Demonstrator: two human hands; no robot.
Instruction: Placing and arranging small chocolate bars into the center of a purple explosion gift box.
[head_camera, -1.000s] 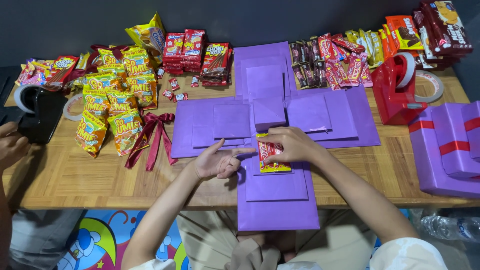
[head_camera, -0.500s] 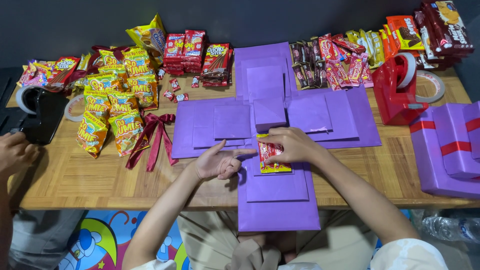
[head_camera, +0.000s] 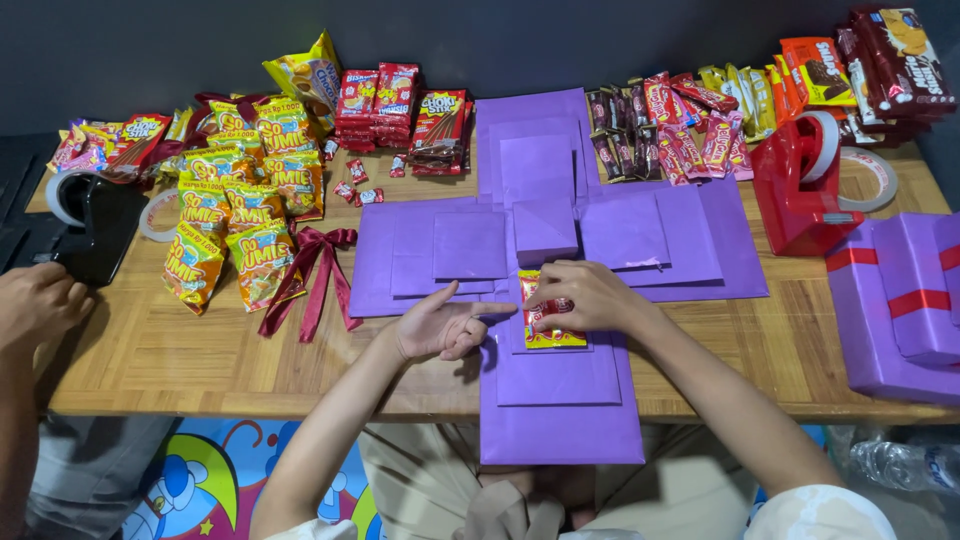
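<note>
Under the right hand (head_camera: 585, 296) lies a red-and-yellow snack packet (head_camera: 553, 325), long axis running toward the person, flat on the near flap of the purple unfolded box (head_camera: 560, 400). Right fingers press its upper end. Left hand (head_camera: 440, 325), loosely spread, points at it from just beside; right is nearer.

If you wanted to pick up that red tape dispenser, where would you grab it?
Probably from above, around the narrow upright body of the tape dispenser, fingers on its two flat sides. It stands upright near the table's right end, open above; the tape roll sits at its top back.
</note>
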